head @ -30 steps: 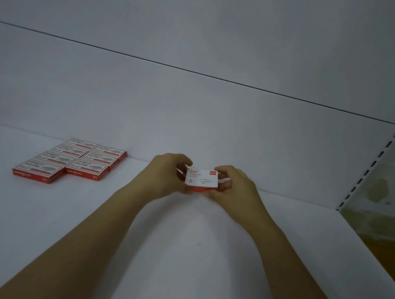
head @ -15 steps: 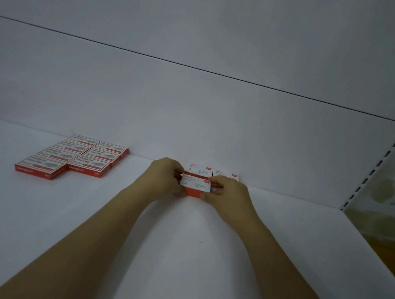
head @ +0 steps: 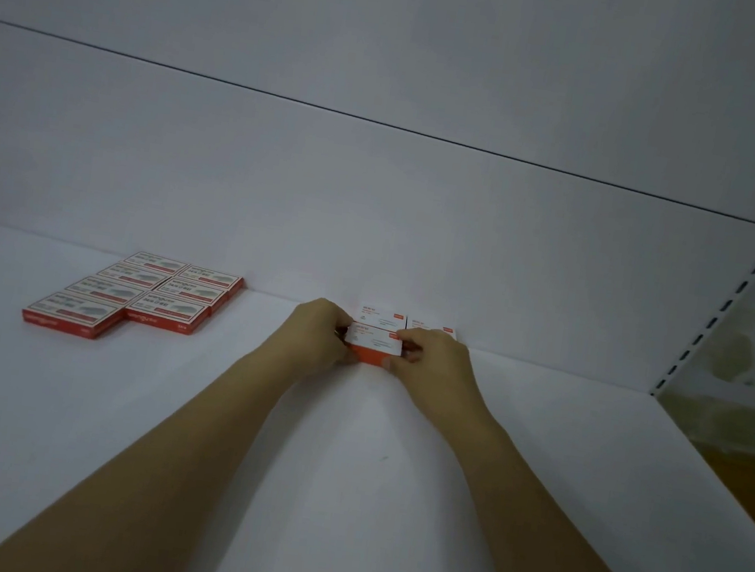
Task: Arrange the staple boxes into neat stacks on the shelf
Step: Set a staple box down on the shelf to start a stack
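A second earlier both hands had held the staple box (head: pixel 374 339) raised off the shelf (head: pixel 155 424), label tilted toward the camera; by this moment they had carried it forward and down until it sat low on the shelf surface, just in front of two similar white-topped boxes (head: pixel 383 317) that stood side by side against the back wall. That put the box at, or very nearly at, its place in a new group, so the placing step looked close to finished, though whether it rested on the shelf itself or on another box beneath could not be told. The left hand (head: pixel 319 333) gripped the box's left end and the right hand (head: pixel 433 355) its right end, fingers (head: pixel 385 362) of the right curled around the front edge; both hands were closed on the box, neither released. Both forearms reached forward from the bottom of the view and converged on the box, wrists low and near the shelf. Well apart to the left lay a flat group of red staple boxes (head: pixel 139 295), set in two rows, one layer high as far as could be seen, so stacking seemed to remain to be done there.
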The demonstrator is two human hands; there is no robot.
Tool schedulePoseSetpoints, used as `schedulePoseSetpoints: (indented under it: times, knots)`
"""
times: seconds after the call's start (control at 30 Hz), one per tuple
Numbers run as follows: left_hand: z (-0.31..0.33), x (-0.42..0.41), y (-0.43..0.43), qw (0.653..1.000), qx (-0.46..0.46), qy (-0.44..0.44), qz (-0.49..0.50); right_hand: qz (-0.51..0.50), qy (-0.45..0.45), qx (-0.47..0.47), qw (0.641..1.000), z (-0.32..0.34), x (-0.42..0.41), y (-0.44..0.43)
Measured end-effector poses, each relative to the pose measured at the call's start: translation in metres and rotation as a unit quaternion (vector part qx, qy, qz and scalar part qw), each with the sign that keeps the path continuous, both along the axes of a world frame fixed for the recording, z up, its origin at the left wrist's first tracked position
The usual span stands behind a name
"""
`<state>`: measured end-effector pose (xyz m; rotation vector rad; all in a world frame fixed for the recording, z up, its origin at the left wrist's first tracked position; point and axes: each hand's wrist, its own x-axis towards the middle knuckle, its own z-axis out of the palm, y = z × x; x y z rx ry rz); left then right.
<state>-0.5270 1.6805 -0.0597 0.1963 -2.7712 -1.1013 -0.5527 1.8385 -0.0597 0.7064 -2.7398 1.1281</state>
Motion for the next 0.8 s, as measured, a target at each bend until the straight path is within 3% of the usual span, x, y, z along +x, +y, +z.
schedulePoseSetpoints:
  times: [0.27, 0.6, 0.8]
  knots:
    - [-0.001, -0.006, 0.008, 0.997, -0.06, -0.033, 0.02, -0.005, -0.011, 0.032, 0.999, 0.001, 0.001, -0.002]
    - [0.032, 0.015, -0.018, 0.959, -0.268, -0.074, 0.051, 0.036, 0.005, 0.285, 0.958, 0.057, 0.007, -0.007]
    - [0.063, 0.054, -0.053, 0.935, -0.335, -0.064, 0.097, 0.05, 0.037, 0.355, 0.933, 0.086, 0.016, -0.023]
